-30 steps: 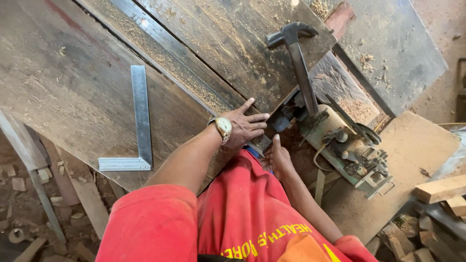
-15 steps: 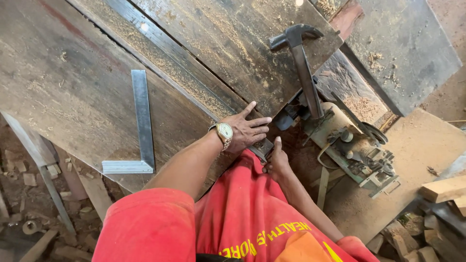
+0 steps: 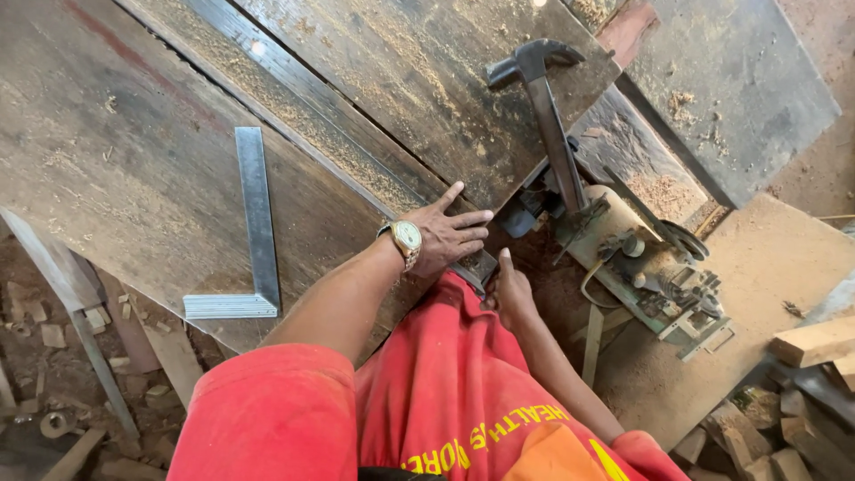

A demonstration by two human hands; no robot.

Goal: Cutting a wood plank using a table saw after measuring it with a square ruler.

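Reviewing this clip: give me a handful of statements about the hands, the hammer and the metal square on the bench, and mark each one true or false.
1. The left hand lies flat on the edge of the wooden bench. True.
2. The left wrist bears a wristwatch. True.
3. The right hand grips the hammer. False: the hammer lies untouched on the bench, its handle reaching over the machine; the right hand is below the bench edge, apart from it.
4. The metal square lies under the left hand. False: it lies on the bench well to the left of that hand.
5. Sawdust is scattered over the bench. True.
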